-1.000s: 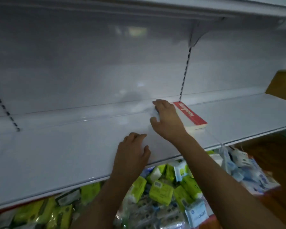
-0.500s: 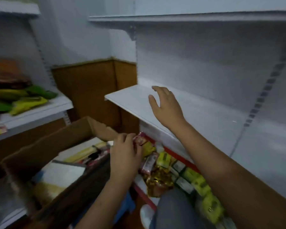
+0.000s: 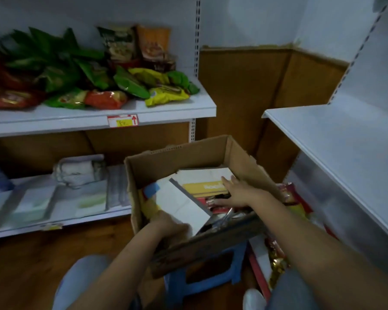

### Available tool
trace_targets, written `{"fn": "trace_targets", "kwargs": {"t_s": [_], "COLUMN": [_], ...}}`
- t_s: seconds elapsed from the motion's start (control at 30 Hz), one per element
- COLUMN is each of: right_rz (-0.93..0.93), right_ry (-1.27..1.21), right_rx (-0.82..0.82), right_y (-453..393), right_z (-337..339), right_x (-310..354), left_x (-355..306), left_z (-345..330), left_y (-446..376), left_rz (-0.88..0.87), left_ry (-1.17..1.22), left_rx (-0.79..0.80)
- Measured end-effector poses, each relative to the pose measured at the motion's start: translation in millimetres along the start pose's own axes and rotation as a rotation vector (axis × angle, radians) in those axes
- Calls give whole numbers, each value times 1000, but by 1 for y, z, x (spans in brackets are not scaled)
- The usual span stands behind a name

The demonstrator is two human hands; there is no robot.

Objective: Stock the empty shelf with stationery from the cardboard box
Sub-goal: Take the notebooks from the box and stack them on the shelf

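**Both hands inside the cardboard box**

The cardboard box [image 3: 188,157] rests on a blue stool [image 3: 202,285], left of the bare white shelf [image 3: 336,139]. Right hand [image 3: 238,193] lies flat, fingers extended, on a yellow notebook [image 3: 202,186]. Left hand [image 3: 168,227] is blurred; its grip cannot be told.

I count 1 cardboard box [image 3: 182,162], open at the top, on 1 blue stool [image 3: 202,285]. I see 2 hands reaching into it, the left hand [image 3: 168,227] and the right hand [image 3: 238,193]. Among the contents I make out 1 yellow book [image 3: 202,187] and 1 blue-capped item [image 3: 151,190]; the rest is too jumbled to count. I count 3 white shelves: 1 bare shelf [image 3: 336,142], 1 snack shelf [image 3: 166,108] with 1 price tag [image 3: 123,120], and 1 lower shelf [image 3: 87,218].
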State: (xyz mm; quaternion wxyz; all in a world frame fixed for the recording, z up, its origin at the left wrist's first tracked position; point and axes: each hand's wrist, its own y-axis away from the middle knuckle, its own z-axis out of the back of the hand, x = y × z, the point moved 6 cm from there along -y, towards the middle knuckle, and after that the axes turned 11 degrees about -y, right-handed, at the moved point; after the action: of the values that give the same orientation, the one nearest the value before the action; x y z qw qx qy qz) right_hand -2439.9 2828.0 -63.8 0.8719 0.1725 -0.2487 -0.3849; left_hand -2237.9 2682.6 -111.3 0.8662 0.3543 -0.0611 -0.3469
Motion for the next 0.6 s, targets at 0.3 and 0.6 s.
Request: {"fn": "trace_targets", "kwargs": {"t_s": [0.3, 0.6], "right_rz": [-43, 105], "right_ry": [213, 209], "right_rx": [234, 233], "right_y": [-4, -27], "right_z": [-10, 2], "right_x": [1, 32], "left_x": [-12, 19], "left_z": [33, 50], "left_y": [-10, -25], "left_rz": [146, 232], "left_ry": [534, 792], "left_rx": [106, -3]}}
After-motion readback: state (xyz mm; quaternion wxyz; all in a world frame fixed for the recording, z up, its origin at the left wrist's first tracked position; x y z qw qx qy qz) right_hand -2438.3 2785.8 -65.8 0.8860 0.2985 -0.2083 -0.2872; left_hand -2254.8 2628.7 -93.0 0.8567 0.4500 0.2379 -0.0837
